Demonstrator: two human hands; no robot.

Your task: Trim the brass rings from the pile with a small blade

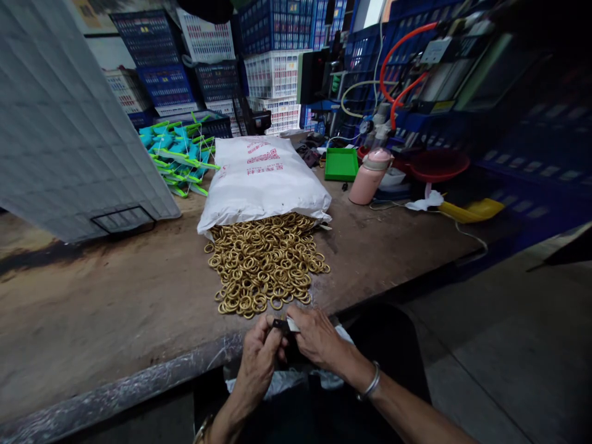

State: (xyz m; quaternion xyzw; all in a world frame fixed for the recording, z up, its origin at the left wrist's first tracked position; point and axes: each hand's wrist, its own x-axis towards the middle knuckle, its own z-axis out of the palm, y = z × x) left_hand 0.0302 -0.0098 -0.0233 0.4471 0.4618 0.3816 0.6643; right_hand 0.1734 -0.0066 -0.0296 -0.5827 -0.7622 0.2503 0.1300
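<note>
My left hand and my right hand are close together at the table's front edge. In my right hand's closed fingers is a small dark flat tool with a white part, whose exact kind is unclear. Its dark end reaches the pinched thumb and fingers of my left hand; what else they grip is hidden. Just beyond both hands, a heap of brass-coloured rings spreads from the open mouth of a white sack with red print, which lies on its side.
The wooden table has a worn front edge. Teal and green plastic pieces are piled at the left, near a large pale panel. Rightwards stand a green tray, a pink bottle and a yellow scoop. Stacked crates fill the back.
</note>
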